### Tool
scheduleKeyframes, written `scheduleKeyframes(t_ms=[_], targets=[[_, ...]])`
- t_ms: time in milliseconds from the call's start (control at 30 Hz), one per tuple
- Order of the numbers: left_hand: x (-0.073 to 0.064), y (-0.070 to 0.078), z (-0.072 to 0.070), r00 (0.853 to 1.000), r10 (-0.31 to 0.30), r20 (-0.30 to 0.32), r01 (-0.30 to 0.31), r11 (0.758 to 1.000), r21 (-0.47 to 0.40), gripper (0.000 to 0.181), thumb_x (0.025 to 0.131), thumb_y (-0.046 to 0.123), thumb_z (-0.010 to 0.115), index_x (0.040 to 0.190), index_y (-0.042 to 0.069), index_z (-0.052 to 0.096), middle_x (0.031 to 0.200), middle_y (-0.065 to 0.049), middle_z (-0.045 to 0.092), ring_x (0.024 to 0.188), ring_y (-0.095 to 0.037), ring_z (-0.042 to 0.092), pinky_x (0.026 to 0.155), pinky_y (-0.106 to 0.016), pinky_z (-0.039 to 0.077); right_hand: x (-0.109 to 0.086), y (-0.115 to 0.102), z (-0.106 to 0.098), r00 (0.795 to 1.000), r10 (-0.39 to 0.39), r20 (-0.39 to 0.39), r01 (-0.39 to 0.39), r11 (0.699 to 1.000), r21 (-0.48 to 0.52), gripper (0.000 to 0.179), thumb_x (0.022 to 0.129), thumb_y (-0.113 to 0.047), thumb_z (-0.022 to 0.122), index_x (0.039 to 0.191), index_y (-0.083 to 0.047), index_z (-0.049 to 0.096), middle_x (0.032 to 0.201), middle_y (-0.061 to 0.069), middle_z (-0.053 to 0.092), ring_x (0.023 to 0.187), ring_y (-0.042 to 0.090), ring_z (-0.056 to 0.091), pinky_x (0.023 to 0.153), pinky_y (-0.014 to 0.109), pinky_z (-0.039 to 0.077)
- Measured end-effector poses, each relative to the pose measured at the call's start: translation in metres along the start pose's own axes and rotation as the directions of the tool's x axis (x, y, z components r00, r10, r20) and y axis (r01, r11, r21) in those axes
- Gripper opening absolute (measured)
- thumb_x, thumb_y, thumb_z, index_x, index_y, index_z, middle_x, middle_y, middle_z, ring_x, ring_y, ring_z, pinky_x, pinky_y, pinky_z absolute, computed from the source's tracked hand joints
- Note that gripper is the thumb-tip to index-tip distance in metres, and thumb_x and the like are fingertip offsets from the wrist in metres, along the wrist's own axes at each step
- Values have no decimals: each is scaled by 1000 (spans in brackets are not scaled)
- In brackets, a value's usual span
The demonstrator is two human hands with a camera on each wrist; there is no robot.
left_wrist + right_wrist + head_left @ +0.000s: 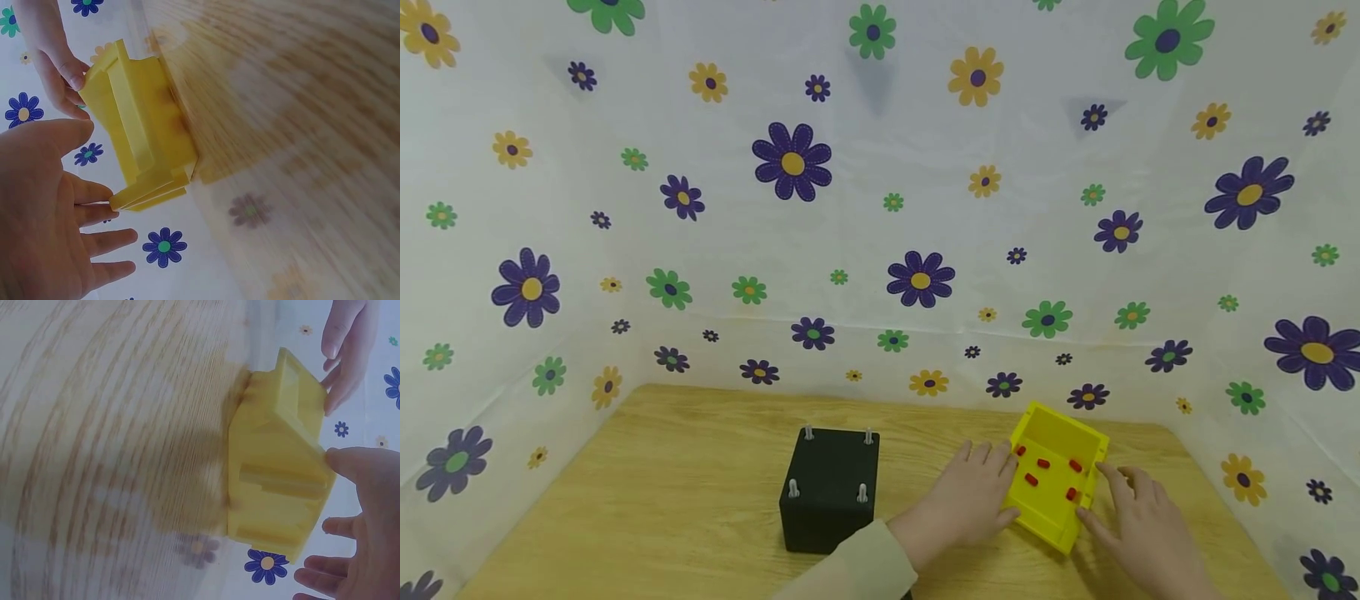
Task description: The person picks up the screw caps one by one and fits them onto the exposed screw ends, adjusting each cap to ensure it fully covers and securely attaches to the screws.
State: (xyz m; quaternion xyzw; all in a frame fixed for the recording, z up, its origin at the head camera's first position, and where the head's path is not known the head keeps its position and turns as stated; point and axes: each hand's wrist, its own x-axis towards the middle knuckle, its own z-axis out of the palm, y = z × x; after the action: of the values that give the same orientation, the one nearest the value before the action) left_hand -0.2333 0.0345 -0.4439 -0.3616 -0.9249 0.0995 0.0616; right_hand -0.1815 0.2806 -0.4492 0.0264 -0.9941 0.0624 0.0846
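Yellow bin (pixel 1048 505) sits between fingers (pixel 1117 486), near tabletop's back edge (pixel 737 395).

Bench (pixel 655 492) w/ lt wood-grain top, slightly glossy, w/ blurred reflections (pixel 250 209). White sheeting (pixel 850 229), creased, at back & both sides, w/ purple, green & yellow-orange flowers (pixel 792 162). Light soft, fairly even.

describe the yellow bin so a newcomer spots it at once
On the wooden table, look to the right of the black block. The yellow bin sits between the left hand and the right hand. Unlike the block, it is open-topped and holds small red pieces.
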Motion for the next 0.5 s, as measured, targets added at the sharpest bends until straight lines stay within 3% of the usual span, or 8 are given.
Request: scheduleKeyframes(t_ms=[500], targets=[[-2, 0, 5, 1000, 1, 31, -4, 995, 97, 75, 108, 68, 37, 167, 23, 35, 175, 5, 29, 157, -12, 38, 129, -38, 34, 6, 1, 0, 991, 31, 134, -35, 999, 28, 77, 103, -54, 63, 154, 1, 47, 146, 38, 46, 122, 53, 52, 104, 72, 46]])
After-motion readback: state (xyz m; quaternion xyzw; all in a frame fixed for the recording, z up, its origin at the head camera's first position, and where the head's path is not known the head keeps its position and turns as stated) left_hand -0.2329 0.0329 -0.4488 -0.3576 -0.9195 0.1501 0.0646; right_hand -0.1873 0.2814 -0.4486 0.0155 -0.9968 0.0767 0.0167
